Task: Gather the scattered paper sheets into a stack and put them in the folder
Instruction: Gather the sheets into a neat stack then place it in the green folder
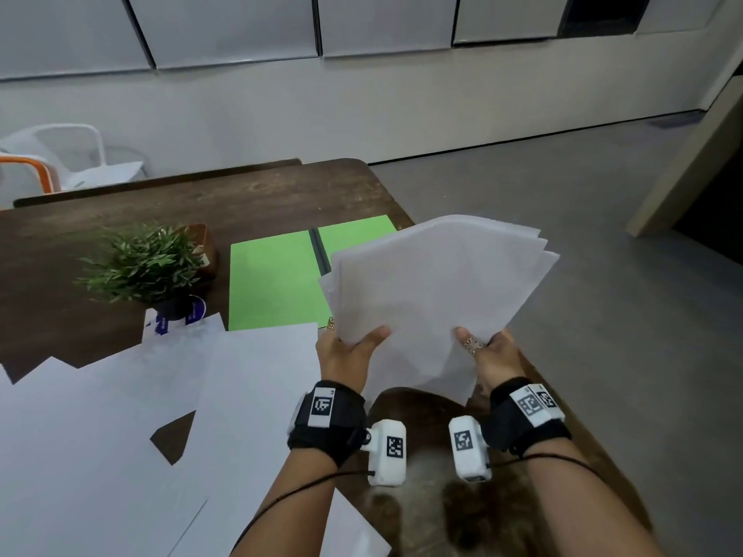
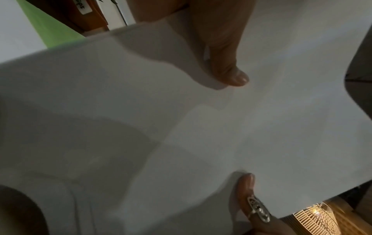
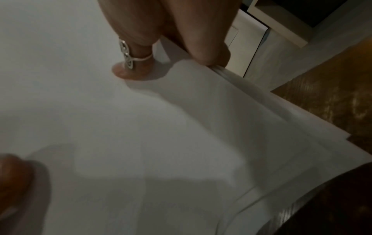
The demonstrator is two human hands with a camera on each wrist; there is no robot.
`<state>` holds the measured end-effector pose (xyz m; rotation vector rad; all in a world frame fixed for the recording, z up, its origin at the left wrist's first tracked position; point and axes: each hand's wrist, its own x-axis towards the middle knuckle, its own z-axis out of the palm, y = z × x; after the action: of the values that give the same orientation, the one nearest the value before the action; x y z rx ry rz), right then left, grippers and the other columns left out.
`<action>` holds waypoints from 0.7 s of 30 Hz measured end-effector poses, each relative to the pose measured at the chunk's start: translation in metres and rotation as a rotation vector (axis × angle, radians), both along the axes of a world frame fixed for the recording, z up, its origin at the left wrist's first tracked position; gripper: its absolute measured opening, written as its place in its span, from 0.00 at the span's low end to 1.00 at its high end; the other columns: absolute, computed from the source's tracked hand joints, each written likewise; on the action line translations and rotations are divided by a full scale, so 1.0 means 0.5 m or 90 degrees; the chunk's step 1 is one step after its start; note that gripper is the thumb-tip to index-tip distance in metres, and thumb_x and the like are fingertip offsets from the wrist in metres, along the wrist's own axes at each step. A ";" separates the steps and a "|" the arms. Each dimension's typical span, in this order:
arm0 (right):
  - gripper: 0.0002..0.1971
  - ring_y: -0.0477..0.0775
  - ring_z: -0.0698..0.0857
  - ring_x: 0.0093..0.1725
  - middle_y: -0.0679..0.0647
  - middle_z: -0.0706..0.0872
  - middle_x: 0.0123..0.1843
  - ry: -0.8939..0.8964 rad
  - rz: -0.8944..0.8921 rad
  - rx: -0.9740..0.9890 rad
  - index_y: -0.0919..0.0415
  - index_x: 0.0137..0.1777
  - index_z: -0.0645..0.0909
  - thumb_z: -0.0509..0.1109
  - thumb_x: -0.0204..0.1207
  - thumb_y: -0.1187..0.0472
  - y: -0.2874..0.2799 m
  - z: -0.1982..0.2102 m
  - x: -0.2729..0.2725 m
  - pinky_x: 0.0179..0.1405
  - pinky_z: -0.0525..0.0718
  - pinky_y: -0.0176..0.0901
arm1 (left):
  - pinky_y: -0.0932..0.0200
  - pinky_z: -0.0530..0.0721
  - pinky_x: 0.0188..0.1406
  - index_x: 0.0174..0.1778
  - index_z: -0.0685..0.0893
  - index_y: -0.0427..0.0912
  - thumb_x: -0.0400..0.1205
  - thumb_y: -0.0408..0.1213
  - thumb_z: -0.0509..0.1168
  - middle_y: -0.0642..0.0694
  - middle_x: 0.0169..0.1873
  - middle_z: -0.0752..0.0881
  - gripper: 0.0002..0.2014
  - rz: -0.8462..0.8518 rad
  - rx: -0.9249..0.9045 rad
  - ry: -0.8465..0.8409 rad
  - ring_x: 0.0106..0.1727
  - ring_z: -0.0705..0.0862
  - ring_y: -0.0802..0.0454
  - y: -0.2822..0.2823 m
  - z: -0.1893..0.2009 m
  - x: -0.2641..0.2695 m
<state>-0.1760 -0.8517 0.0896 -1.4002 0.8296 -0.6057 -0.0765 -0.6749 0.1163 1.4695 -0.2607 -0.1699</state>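
Both hands clamped on one uneven sheaf of paper [image 1: 438, 291], raised off the table [image 1: 281, 195] near its right edge. Left hand [image 1: 347, 357] pinching the lower left edge, thumb on top and fingers hidden beneath; right hand [image 1: 488, 355] pinching the lower right edge the same way, a ring on the thumb. Confirmed in the wrist views: left thumb [image 2: 227, 66] pressed flat on the top sheet, right thumb [image 3: 130, 66] likewise, right fingers curled under the fanned edges.

Key relation: green folder [image 1: 277, 279] lying open and flat on the table, forward and to the left of the sheaf, partly hidden behind it. Spine running away from the body, roughly in line with the sheaf's long axis. Left hand nearer to it. Probably only a short carry forward and left, then down, with little turning.

More loose sheets [image 1: 120, 416] spread over the near left of the table, overlapping, so gathering not finished, by the look of it. Left hand nearer these too.

Thin, limp, matte white paper, corners splayed at the far end and edges stepped. Likely to slide apart unless squared. Smooth, stiff-looking folder card with a dark spine strip. Dark, grained wood tabletop. Small potted plant [image 1: 148, 263] left of the folder.
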 end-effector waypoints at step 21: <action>0.17 0.44 0.87 0.46 0.53 0.88 0.51 -0.087 0.017 -0.015 0.65 0.59 0.80 0.75 0.70 0.70 0.002 0.026 0.037 0.36 0.85 0.27 | 0.87 0.70 0.40 0.57 0.74 0.52 0.80 0.36 0.68 0.68 0.43 0.80 0.13 0.134 0.045 -0.101 0.42 0.82 0.64 -0.037 -0.048 0.029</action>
<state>-0.1577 -0.8508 0.1024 -1.3738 0.6951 -0.6844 -0.0622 -0.6934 0.0921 1.5726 -0.2278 0.1079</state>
